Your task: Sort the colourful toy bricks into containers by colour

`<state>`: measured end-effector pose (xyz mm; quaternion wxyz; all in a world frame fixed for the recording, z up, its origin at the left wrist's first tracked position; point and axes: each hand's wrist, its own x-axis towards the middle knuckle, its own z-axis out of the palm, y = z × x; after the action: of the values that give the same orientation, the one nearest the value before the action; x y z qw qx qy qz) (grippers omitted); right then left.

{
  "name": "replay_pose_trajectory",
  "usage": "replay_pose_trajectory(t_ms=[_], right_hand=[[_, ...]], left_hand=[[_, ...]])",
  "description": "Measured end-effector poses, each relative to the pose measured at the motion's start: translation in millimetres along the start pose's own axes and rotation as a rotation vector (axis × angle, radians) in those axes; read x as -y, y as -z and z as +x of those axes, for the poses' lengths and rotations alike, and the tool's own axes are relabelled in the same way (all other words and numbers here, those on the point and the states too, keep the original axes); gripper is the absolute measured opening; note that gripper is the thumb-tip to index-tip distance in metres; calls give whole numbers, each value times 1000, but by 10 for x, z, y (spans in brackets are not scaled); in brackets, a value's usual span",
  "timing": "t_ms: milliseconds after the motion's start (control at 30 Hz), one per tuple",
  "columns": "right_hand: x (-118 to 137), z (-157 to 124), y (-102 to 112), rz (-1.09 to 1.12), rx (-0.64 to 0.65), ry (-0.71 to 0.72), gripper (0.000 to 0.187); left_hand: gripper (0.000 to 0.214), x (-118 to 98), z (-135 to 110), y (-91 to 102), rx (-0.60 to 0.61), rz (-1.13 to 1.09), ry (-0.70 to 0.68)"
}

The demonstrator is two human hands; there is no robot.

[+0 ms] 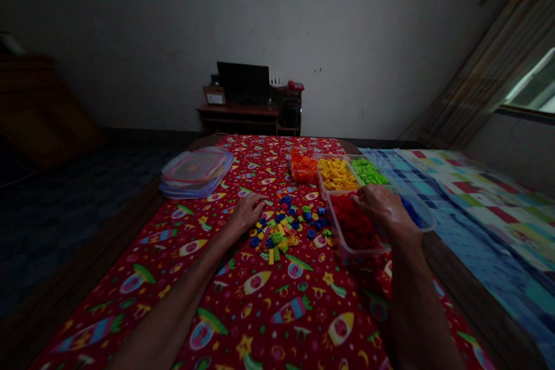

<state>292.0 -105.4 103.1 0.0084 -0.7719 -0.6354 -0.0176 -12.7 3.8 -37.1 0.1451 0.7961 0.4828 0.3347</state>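
Note:
A pile of small toy building pieces [281, 234] in blue, yellow, green, orange and red lies on the table. My left hand [248, 212] rests at the pile's left edge, fingers loosely bent and slightly apart, with no piece visible in it. Over the clear divided box [364, 252], my right hand [385, 208] hangs above its red section, fingertips drawn together; whatever they hold is hidden. Red pieces [353, 222] fill the near section, yellow pieces [336, 174] and green pieces [367, 171] the far ones. Blue pieces [411, 212] show partly behind my right hand.
A small container of orange pieces [303, 167] stands left of the yellow section. Stacked clear lids [197, 172] lie at the table's left edge. A red patterned cloth [260, 312] covers the table. A bed [489, 214] adjoins on the right; a desk with a monitor [243, 84] stands beyond.

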Motion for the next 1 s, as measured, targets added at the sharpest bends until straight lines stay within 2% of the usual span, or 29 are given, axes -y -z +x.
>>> replay_pose_trajectory(t_ms=[133,200,367,467,567,633,733,867,1000], right_hand=[[143,15,-66,48,-158,127,28],[298,31,-158,61,-182,232,25],[813,27,-563,120,-122,496,23],[1016,6,-840,160,-63,603,18],[1057,28,-1049,228,-44,646,16],[1032,68,-1128,275,-42,661,24],[989,126,-1162,288,2,672,39],[968,131,-1123,228,77,666,40],[955,71,-1079,173,52,630,34]], left_hand=[[29,0,-7,5,41,17,-25],[29,-10,-9,-7,48,12,-43],[28,-64,-7,-21,90,-6,-85],[27,-124,-9,-2,115,-30,-60],[29,-207,-10,30,152,-106,10],[32,-260,-5,66,213,-179,37],[33,-311,8,154,328,-205,-1],[26,-358,-10,302,453,4,-3],[24,-494,-97,381,532,350,6]])
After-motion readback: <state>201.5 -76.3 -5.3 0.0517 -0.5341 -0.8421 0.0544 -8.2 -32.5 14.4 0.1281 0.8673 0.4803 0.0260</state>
